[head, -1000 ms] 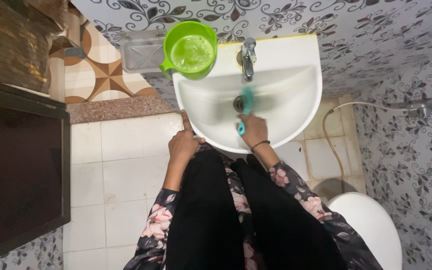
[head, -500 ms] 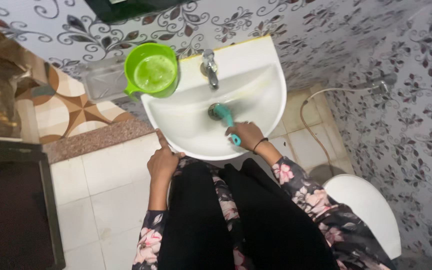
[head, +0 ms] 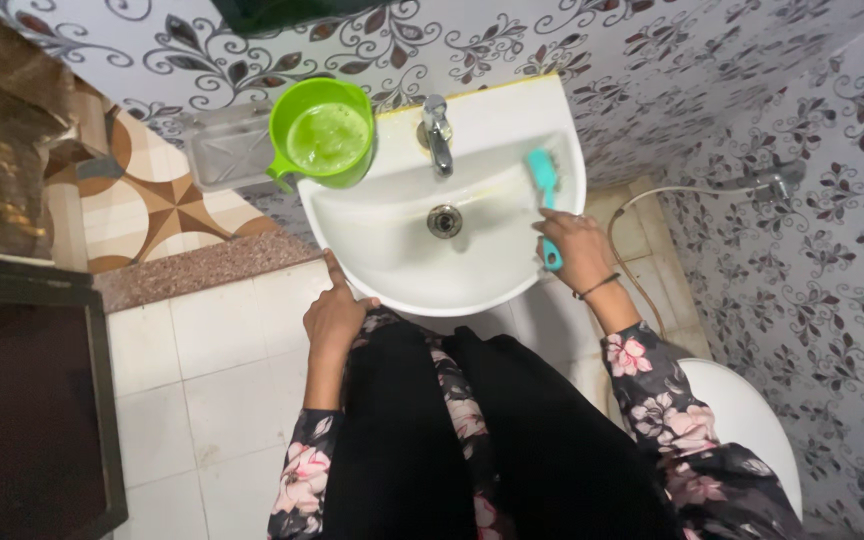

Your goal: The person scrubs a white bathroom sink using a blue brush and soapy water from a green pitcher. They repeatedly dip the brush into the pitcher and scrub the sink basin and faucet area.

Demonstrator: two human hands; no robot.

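Right hand (head: 574, 250) is closed around the handle of a teal brush (head: 544, 190); the bristle end lies against the right inner wall of the white basin (head: 392, 255), near the rim and to the right of the drain (head: 444, 220). Left hand (head: 334, 312) rests on the basin's front-left rim, forefinger extended, holding nothing. A green jug (head: 324, 135) sits on the back-left ledge, just beside the tap (head: 438, 135).

Risk, as judged: the wall looks wet and curved, so the brush could skid over the rim. A wide sweep leftward might knock the tap or jug. The left hand could slip on the rim.
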